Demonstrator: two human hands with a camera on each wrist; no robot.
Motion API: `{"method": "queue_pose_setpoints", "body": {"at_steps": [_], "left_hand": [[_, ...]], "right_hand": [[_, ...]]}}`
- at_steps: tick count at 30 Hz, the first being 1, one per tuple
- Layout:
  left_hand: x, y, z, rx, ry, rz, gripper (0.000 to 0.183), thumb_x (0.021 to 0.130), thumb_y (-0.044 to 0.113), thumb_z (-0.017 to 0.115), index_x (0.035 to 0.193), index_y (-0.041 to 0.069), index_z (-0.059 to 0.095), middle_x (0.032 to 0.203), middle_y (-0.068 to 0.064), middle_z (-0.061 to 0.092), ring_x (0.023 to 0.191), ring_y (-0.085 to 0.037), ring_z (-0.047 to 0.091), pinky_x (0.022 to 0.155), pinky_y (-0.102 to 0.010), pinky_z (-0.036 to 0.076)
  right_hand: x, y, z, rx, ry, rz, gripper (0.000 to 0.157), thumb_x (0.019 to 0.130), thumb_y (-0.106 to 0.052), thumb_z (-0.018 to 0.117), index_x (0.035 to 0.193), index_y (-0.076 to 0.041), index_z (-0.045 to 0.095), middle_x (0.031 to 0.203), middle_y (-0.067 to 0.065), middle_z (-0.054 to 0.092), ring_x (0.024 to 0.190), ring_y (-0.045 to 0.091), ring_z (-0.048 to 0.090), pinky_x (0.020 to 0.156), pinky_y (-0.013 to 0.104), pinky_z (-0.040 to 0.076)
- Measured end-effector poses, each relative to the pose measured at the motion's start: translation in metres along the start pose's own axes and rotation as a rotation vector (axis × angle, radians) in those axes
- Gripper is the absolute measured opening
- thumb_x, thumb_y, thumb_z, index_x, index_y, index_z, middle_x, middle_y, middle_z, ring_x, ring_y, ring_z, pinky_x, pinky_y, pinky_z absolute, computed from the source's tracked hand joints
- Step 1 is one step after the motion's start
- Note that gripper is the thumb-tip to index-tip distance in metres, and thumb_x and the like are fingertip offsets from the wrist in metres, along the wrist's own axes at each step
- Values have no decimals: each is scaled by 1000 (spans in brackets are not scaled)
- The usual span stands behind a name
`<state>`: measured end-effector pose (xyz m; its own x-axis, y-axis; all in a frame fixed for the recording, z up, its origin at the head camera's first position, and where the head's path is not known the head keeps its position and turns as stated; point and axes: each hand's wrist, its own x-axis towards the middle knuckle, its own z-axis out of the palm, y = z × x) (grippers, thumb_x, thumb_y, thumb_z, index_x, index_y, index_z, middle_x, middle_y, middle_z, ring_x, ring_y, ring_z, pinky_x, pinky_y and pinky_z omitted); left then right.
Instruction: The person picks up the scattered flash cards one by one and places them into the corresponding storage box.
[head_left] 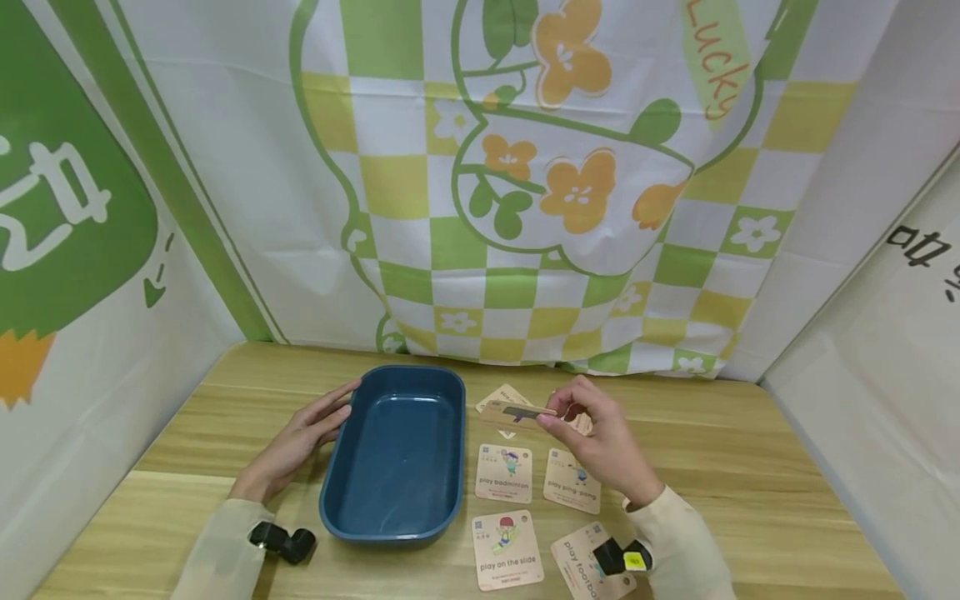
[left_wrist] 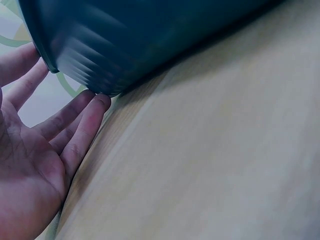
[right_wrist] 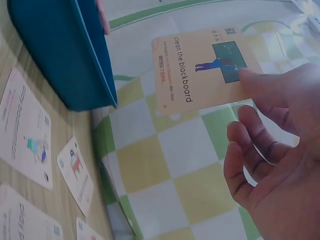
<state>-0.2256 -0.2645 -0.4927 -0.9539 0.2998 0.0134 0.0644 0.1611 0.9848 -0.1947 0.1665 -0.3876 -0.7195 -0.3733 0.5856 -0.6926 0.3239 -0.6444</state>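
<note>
My right hand [head_left: 600, 442] pinches a small square card [right_wrist: 187, 75] by one edge, thumb on its printed face. In the right wrist view the card reads "clean the blackboard" beside a drawn figure at a green board. It is held above the table, over another card [head_left: 504, 395] that it partly covers. The fingers of my left hand [head_left: 296, 442] are extended and touch the left side of a dark blue plastic bin [head_left: 405, 483]. From the left wrist view, fingertips meet the bin's wall [left_wrist: 125, 40] near its rim and base. No contents show inside the bin.
Cards lie right of the bin: "play badminton" [head_left: 504, 473], "play ping-pong" [head_left: 572, 481], "play on the slide" [head_left: 507, 550] and "play football" [head_left: 581, 554], partly under the right wrist camera. One more card [head_left: 582, 423] shows behind the right hand. A printed curtain [head_left: 517, 283] hangs at the table's back.
</note>
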Motion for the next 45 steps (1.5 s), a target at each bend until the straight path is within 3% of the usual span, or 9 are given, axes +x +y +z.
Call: {"method": "queue_pose_setpoints", "body": {"at_steps": [6, 19, 45], "left_hand": [[-1, 2, 0, 9, 3, -7, 58, 109, 36, 48, 162, 20, 31, 166, -14, 19, 149, -39, 22, 96, -13, 42], [2, 0, 0, 5, -4, 4, 57, 109, 36, 48, 161, 20, 32, 166, -14, 21, 148, -39, 23, 97, -13, 43], [1, 0, 0, 7, 14, -20, 59, 109, 38, 48, 162, 20, 31, 166, -15, 20, 148, -39, 25, 96, -14, 43]], "right_hand": [[6, -7, 11, 22, 5, 1, 18, 83, 14, 74, 87, -1, 64, 86, 11, 62, 79, 20, 56, 68, 28, 51], [11, -4, 35, 174, -35, 50, 12, 92, -1, 73, 92, -10, 67, 90, 4, 61, 83, 18, 55, 71, 27, 49], [16, -4, 88, 236, -122, 141, 6, 95, -12, 73, 93, -13, 68, 91, 0, 60, 86, 18, 55, 74, 29, 47]]}}
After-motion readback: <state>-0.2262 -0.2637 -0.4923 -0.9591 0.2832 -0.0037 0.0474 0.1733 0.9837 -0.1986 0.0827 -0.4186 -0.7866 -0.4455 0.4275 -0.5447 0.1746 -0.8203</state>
